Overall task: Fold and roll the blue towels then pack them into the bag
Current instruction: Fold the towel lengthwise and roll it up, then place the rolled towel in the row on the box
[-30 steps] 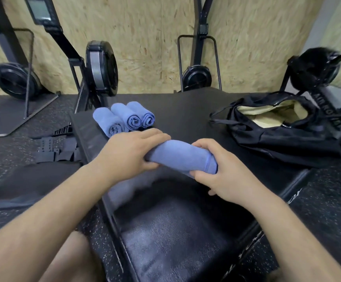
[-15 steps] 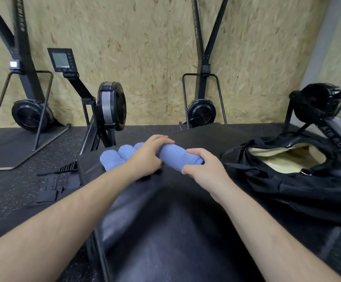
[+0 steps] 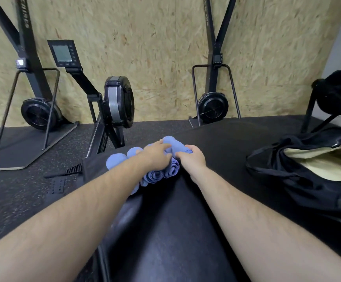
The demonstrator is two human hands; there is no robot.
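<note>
Head view: both arms stretched forward, left hand (image 3: 157, 155) curled over rolled blue towel (image 3: 174, 144), right hand (image 3: 192, 158) gripping its right end, beside other rolls (image 3: 152, 177) near far-left corner of black box (image 3: 165, 231); open bag (image 3: 287, 178) at right edge, rowing machine (image 3: 118, 102) beyond
</note>
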